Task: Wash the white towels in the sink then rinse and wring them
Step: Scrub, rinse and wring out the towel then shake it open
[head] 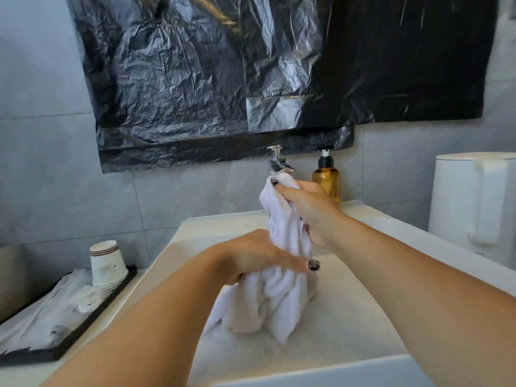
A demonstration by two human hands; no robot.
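white towel (282,277) held up over the sink (349,325), bunched into a rope. long axis near upright, top end up by the faucet (277,163), lower end fanning out in loose folds onto the foamy basin floor; folds touch the basin just left of centre

right hand (307,210) grips the upper part, fingers curled round the cloth, fingertip with dark polish at the very top. left hand (259,258) clamps the middle of the towel lower down, thumb with dark nail across the front, fingers wrapped behind. hands apart along the towel, right above left, a short stretch of twisted cloth between them

both forearms come in from the lower edge, left from lower left, right from lower right, crossing over the front rim of the sink

basin white, wide, suds on the bottom; open room to the right of the towel and in front of it. back rim just behind the right hand

amber pump bottle (326,177) on the back ledge, just right of the faucet, near the right hand. white kettle (472,202) on the tabletop far right, well apart. left of the sink a black tray (83,331) with stacked paper cups (107,263) and wrapped packets (53,311). black plastic sheet (251,65) covers the wall above
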